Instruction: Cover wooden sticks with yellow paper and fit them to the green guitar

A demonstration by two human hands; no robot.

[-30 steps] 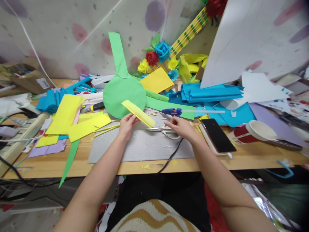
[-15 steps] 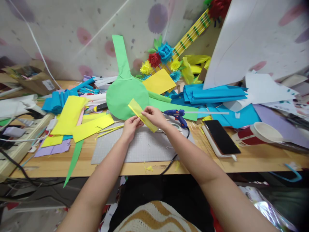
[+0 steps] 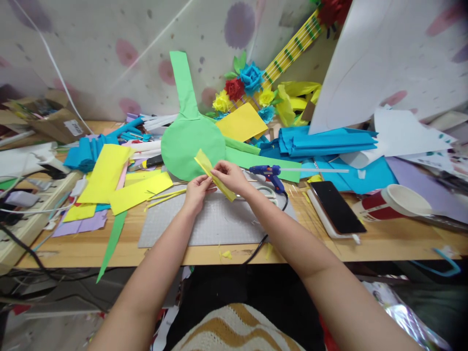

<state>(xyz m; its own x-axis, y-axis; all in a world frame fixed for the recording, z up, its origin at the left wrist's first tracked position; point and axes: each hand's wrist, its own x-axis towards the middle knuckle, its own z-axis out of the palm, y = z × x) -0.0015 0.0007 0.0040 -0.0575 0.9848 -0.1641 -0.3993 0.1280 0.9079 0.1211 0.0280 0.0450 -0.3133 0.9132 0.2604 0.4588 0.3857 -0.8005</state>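
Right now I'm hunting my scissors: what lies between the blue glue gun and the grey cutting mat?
In the head view, white-handled scissors lie between the blue glue gun and the grey cutting mat, partly hidden behind the right hand.

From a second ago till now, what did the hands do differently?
The right hand left the scissors on the grey mat, moved left and took hold of the yellow paper strip. The left hand kept its grip on the strip, which is now held by both hands. The glue gun, phone and red cup stayed put.
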